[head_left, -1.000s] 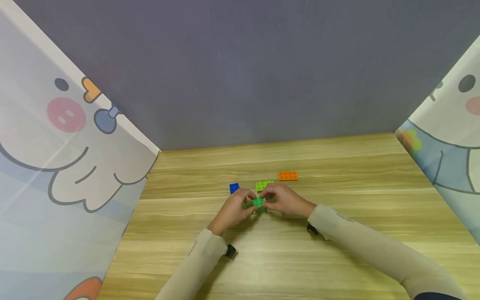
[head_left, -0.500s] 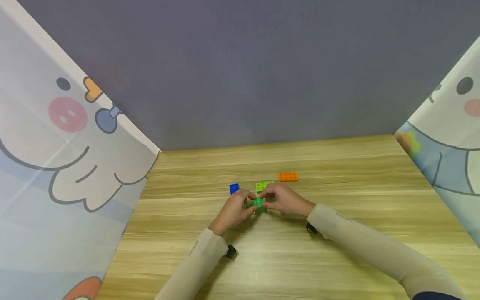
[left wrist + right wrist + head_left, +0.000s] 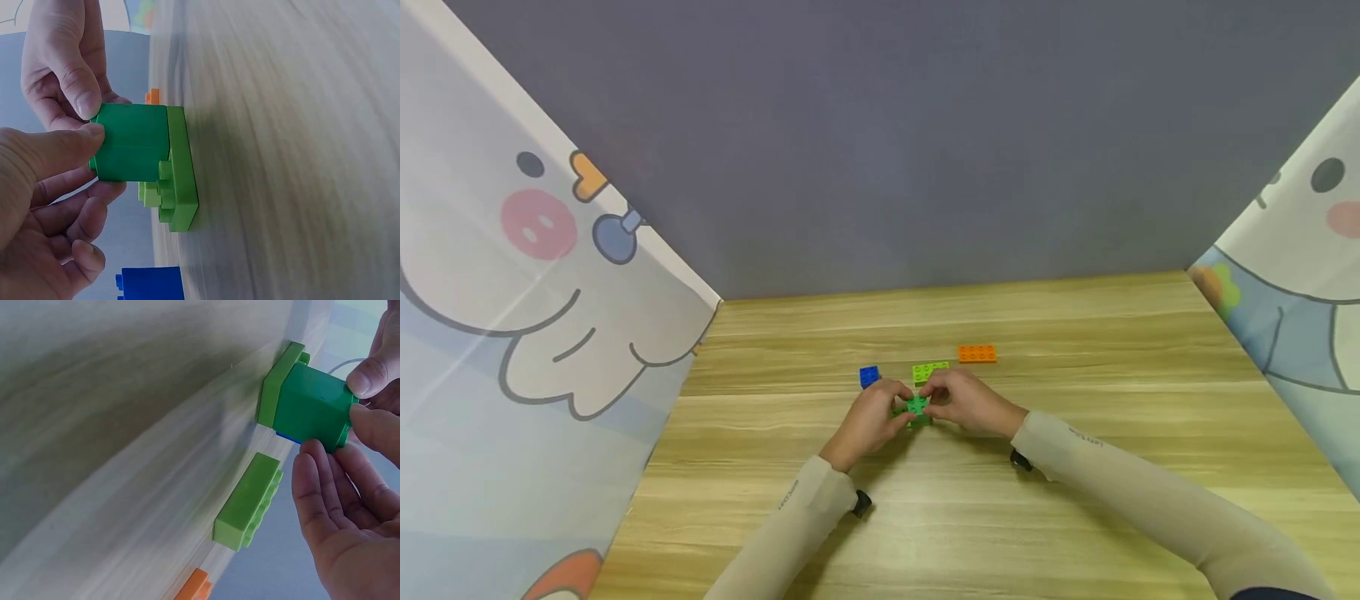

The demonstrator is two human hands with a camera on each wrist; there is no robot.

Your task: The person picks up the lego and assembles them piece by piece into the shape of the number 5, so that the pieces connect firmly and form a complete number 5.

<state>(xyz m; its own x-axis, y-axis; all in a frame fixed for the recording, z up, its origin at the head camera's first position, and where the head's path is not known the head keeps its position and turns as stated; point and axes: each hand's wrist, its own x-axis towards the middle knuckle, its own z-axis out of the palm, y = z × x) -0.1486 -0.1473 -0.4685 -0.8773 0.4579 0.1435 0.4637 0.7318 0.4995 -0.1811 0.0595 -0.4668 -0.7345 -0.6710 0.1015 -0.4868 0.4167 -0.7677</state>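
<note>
A dark green building block (image 3: 131, 144) with studs on top stands on one end of a thin light green studded plate (image 3: 182, 187), which lies on the wooden table. My left hand (image 3: 868, 421) pinches the block's upper part from the left, thumb on the near side. From the right, my right hand (image 3: 972, 402) pinches the same block near its top edge with thumb and fingers. In the right wrist view the block (image 3: 312, 406) fits flush against the plate (image 3: 278, 387), and the thumbs of both hands nearly meet at its studded top.
Just behind the hands lies a lime green brick (image 3: 922, 372). A small blue brick (image 3: 868, 377) is beyond the left hand, and an orange studded plate (image 3: 977, 354) sits farther back to the right. A grey panel (image 3: 925, 167) rises at the table's back edge.
</note>
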